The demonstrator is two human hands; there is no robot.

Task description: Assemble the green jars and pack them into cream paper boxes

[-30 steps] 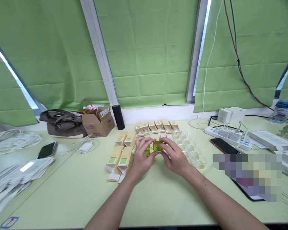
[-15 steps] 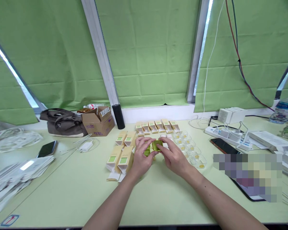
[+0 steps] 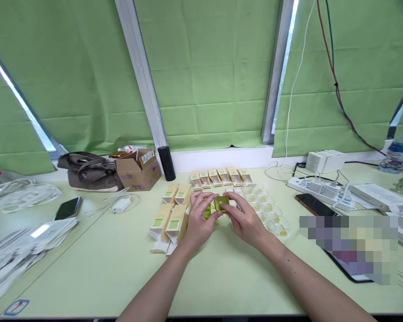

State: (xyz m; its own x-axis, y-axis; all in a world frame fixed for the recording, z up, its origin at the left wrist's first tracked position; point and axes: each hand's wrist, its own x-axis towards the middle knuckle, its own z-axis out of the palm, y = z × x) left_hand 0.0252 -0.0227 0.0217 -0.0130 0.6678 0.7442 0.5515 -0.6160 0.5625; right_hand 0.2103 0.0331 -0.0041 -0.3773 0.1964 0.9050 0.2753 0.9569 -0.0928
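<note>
While the green cup (image 3: 221,203) is held over the table (image 3: 221,286), the left hand (image 3: 200,219) and right hand (image 3: 244,220) pinch its edges, fingers narrowed. Another green piece (image 3: 207,212) shows behind the left fingers. Cartons (image 3: 177,218) lie left and behind; clear cups (image 3: 270,209) lie right.

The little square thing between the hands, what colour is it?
The little square thing is yellowish green; the head view shows it.
</note>
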